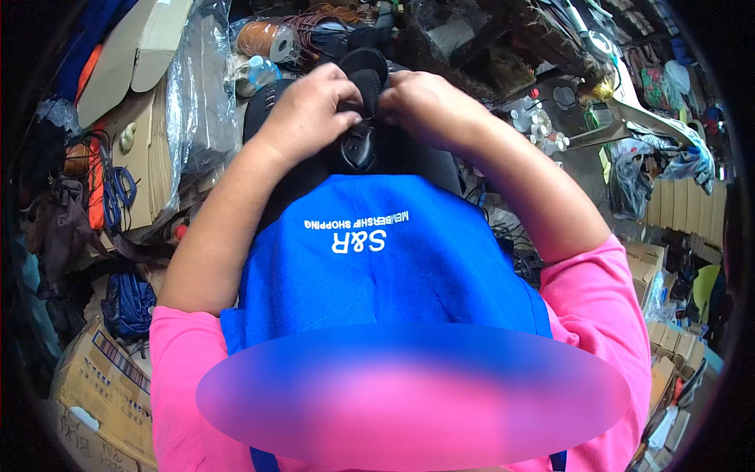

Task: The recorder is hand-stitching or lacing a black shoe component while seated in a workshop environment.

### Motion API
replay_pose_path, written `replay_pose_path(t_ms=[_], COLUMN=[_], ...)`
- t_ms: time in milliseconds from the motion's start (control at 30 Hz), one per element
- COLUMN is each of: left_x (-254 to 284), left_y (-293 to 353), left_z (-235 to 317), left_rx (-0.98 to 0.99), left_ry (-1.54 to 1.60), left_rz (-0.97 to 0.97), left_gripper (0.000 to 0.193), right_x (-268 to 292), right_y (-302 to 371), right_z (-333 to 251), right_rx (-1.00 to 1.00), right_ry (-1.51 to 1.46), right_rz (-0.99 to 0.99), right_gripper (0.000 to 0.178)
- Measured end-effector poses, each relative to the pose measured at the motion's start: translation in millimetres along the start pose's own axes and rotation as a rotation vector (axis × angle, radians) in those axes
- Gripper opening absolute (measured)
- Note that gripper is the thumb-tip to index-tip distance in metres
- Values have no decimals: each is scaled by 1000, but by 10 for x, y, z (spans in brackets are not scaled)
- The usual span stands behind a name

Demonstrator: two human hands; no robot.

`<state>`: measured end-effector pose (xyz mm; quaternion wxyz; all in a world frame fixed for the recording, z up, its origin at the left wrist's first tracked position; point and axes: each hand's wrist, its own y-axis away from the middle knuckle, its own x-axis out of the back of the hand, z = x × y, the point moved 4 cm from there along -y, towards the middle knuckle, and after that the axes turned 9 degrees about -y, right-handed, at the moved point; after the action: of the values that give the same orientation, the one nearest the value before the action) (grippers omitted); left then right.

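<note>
The left hand (318, 110) curls with its thumb slightly apart and the right hand (429, 104) bunches its fingers, flanking a black shoe (365, 71) over the person's lap, though I can't tell whether either grips it, with an orange spool (258, 39) beyond, up to the left.

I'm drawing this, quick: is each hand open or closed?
Left hand: curled at a black shoe-like thing; grip can't be told.
Right hand: curled at its other side; grip hidden.
</note>
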<state>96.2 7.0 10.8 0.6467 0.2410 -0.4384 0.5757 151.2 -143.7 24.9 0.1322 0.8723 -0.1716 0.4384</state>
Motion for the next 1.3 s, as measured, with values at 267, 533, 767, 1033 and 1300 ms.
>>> replay_pose_path(t_ms=[267,533,767,1033,1300], left_x=[-50,815,675,362,460], left_y=[81,540,313,485,762], left_z=[-88,-709,-343,-705,-1060], left_rx=[80,352,598,797,903], left_ry=[149,-238,1415,1755,1290], left_rz=[-208,-497,389,564,377], left_gripper=[16,26,35,45,37], right_x=[2,78,-184,-351,-390], right_y=[130,691,322,707,1091], right_z=[204,693,1113,1228,1290], right_rx=[-519,-748,-282,-329,-763], right_ry=[-873,-616,-2275,-2184,-1847], right_rz=[-32,-367,886,620,643], right_gripper=[23,33,48,50,29])
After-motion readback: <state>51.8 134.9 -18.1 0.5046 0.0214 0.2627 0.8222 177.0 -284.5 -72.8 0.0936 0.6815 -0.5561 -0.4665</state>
